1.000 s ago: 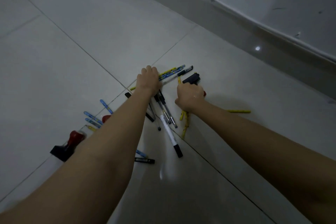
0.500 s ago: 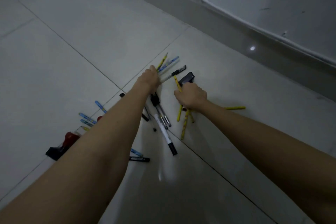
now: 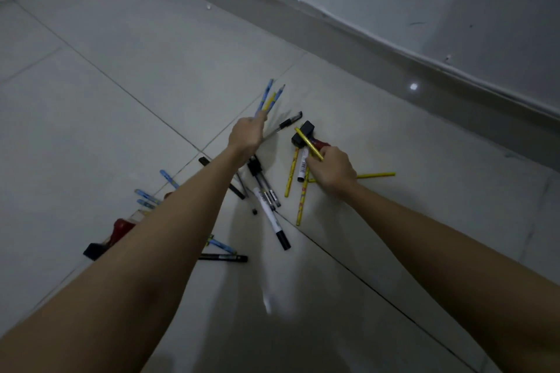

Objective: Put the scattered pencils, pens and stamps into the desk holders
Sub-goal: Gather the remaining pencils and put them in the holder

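While both arms reach out over the tiled floor [image 3: 151, 76], the left hand [image 3: 246, 137] is closed round a fan of pencils [image 3: 269, 98], blue and yellow, whose tips point up and away from the floor; a clear pen [image 3: 283, 125] with a black cap also runs out from under that hand, though whether the fingers hold it cannot be told. The right hand [image 3: 332, 172] pinches a yellow pencil [image 3: 309, 144] that slants up across a stamp [image 3: 306, 134] with a black base and red handle lying just beyond the knuckles. Under and beside this hand lie more yellow pencils [image 3: 291, 174] and a white marker [image 3: 302, 165], and one yellow pencil [image 3: 377, 175] sticks out to its right. Between the arms lie black-capped pens [image 3: 263, 182] and a second marker [image 3: 272, 219]. Left of the left forearm lie blue pencils [image 3: 145, 195] and another stamp [image 3: 106, 239], partly hidden by the arm; a black pen [image 3: 224, 258] lies nearer the viewer. A white cable [image 3: 333, 17] runs along the wall.
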